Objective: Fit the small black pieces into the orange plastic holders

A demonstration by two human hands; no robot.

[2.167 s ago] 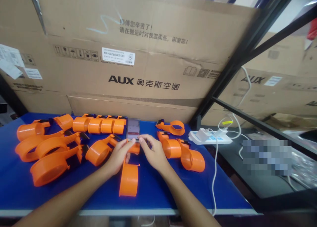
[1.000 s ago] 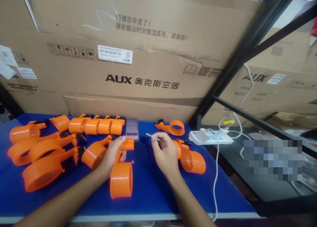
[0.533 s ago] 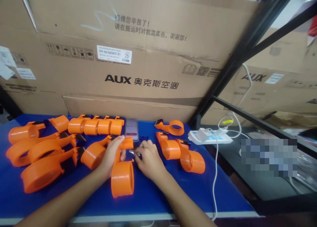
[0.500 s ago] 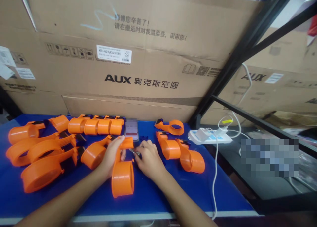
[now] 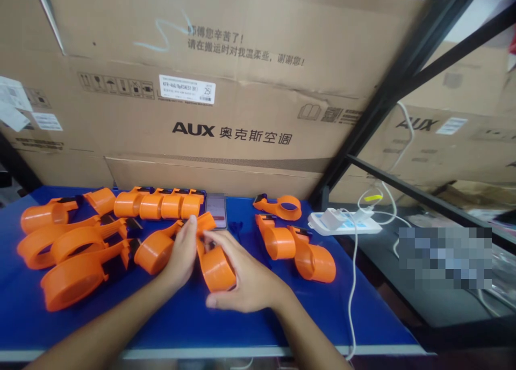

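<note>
An orange tape dispenser (image 5: pixel 219 270) is between my two hands over the middle of the blue table. My left hand (image 5: pixel 184 254) is closed on its upper end, with the thumb up along it. My right hand (image 5: pixel 252 281) wraps round the ring from the right, fingers over the top and thumb below. A small dark part shows by the right fingertips; I cannot make out what it is. Just left of my left hand lies another orange tape dispenser (image 5: pixel 155 251). Farther right sit more dispensers, one of them an orange tape dispenser (image 5: pixel 316 262) near the table's right side.
Several orange dispensers (image 5: pixel 74 284) lie at the left, and a row of them (image 5: pixel 151 206) stands at the back. A phone (image 5: pixel 216 208) lies behind my hands. A white power strip (image 5: pixel 346 225) with cables is at the right. Large cardboard boxes (image 5: pixel 242 165) stand behind the blue table (image 5: pixel 169 332).
My right hand, which held a small metal-tipped tool beside the dispenser, has moved onto its ring. The dispenser has turned, its ring swinging to the right and up.
</note>
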